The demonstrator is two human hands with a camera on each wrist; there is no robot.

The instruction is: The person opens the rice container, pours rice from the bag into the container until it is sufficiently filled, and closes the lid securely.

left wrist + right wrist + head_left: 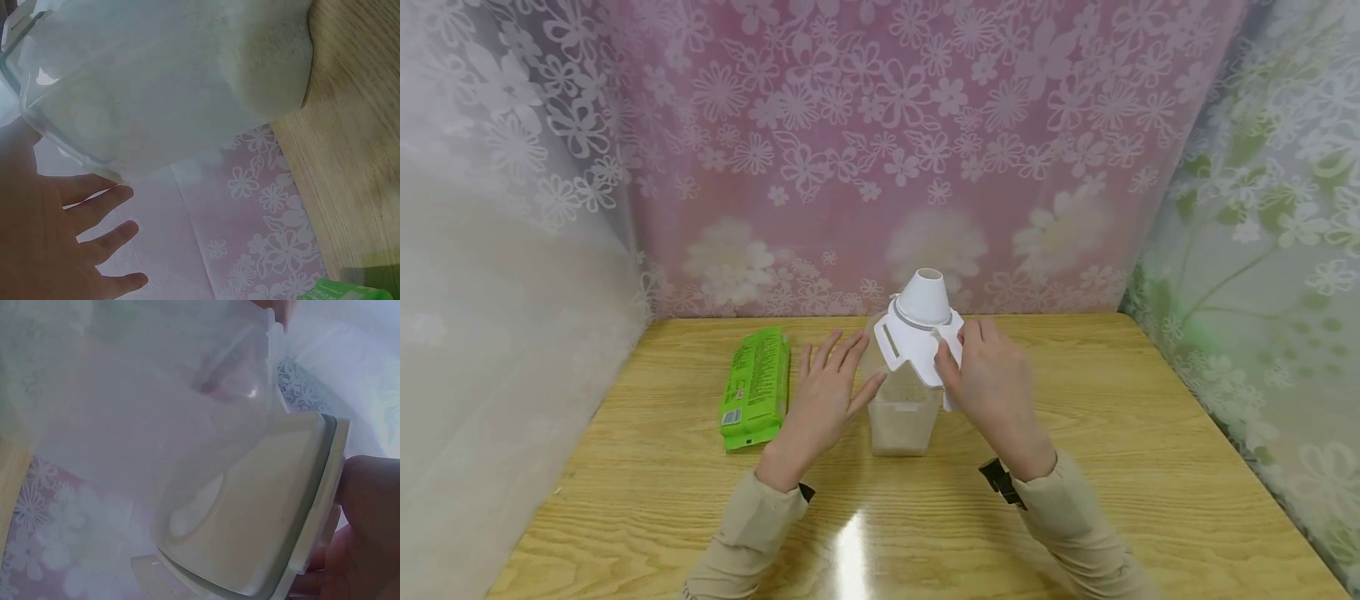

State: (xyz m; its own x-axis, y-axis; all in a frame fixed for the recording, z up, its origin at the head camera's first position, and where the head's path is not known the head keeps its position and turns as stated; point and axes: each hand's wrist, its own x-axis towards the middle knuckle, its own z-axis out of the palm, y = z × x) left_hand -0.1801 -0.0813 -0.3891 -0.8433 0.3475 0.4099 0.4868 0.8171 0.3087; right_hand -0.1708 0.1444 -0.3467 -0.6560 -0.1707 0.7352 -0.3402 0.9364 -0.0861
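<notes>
A translucent plastic container (901,429) stands upright on the table, with pale grainy contents in its lower part. Over its mouth is a white lid (912,340) with a cone-shaped spout (924,300). My right hand (994,382) grips the lid by its right edge. In the right wrist view the lid (265,506) is tilted, its grey seal showing, and at least partly off the rim. My left hand (826,398) is at the container's left side, fingers spread. From the left wrist view, its fingertips are close to the rim of the container (169,87); whether they touch I cannot tell.
A green printed packet (757,387) lies flat on the wooden table (1075,533), left of my left hand. A pink floral curtain (850,167) hangs behind the table's back edge. Pale sheets hang along both sides.
</notes>
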